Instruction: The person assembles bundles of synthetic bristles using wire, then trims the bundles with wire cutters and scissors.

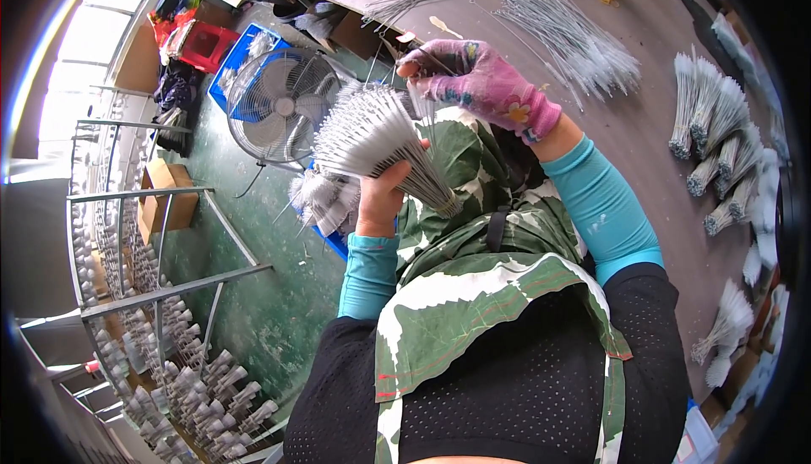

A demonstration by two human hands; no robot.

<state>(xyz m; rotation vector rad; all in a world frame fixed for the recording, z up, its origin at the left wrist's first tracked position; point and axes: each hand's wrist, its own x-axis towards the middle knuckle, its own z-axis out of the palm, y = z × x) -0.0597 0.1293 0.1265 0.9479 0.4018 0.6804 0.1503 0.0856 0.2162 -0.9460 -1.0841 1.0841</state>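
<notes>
My bare left hand (384, 199) is wrapped round the middle of a thick bundle of thin wire brushes (359, 132). Their white bristle ends fan out at the upper left, and the bare wire ends gather at the lower right, over my lap. Just above the bundle is my right hand (486, 88), in a pink floral glove with bare fingertips. Its fingers are closed in a pinch on what looks like a single wire brush (428, 117), with pale bristles hanging down beside the bundle. The glove partly hides the brush's wire. A camouflage apron (473, 320) covers my lap.
Loose wire brushes (574, 37) lie spread on the brown table (629, 168), with tied brush bundles (714, 122) at its right. A standing fan (284, 107) is on the left. Metal racks (173, 291) with many brush bundles, a cardboard box (166, 193) and a red stool (207, 46) stand beyond.
</notes>
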